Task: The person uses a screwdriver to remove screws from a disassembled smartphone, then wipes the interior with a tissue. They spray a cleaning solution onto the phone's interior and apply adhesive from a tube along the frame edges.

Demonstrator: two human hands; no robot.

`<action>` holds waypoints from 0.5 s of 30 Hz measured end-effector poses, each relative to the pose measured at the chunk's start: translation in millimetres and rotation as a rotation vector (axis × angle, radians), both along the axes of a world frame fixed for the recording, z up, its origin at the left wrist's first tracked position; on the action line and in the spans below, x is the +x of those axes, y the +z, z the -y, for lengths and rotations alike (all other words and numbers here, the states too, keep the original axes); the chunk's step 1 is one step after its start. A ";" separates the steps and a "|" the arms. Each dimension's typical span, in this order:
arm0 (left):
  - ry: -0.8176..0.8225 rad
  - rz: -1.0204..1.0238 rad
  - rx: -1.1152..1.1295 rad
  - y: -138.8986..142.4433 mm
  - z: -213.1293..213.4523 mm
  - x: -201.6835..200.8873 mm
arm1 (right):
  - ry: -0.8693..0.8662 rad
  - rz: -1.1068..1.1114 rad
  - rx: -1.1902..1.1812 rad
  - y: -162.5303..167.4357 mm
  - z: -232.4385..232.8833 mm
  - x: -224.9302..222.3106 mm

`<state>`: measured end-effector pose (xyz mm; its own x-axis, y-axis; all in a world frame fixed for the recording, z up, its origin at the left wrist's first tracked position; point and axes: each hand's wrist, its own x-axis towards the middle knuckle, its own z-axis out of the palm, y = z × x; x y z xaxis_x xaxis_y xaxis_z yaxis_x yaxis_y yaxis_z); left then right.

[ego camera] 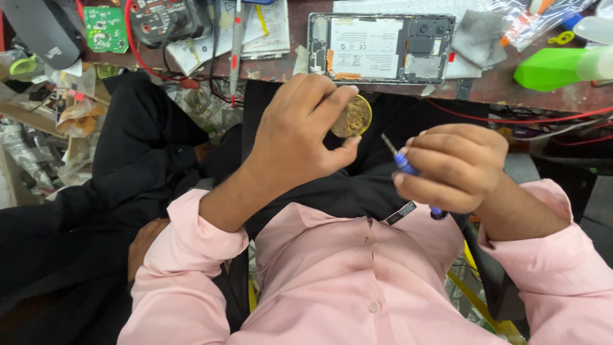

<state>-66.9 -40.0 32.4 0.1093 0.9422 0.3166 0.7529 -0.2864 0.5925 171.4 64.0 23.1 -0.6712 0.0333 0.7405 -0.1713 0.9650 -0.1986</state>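
My left hand point(300, 134) pinches a small round yellowish tin point(352, 117) between thumb and fingers, held above my lap. My right hand point(456, 166) grips a small blue-handled screwdriver point(407, 167), its thin metal tip pointing up and left toward the tin without touching it. On the bench edge just beyond lies an opened phone point(382, 48) with its back cover off, its pale battery and dark camera block exposed.
The brown workbench point(498, 83) holds a green spray bottle point(562, 67), a grey cloth point(479, 38), a meter with red leads point(169, 19), a green circuit board point(105, 29) and papers point(268, 29). Clutter lies on the floor at left. Red wires hang under the bench.
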 end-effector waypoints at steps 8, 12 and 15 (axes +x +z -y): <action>-0.007 0.144 0.102 -6.6 2.6 0.5 | -0.142 -0.020 -0.169 -27.0 0.4 4.2; -0.036 0.129 0.106 -10.0 3.2 4.4 | -0.283 -0.026 -0.374 -41.0 0.9 7.4; -0.015 0.104 0.108 -12.2 1.4 5.0 | -0.306 -0.015 -0.494 -45.7 1.0 10.2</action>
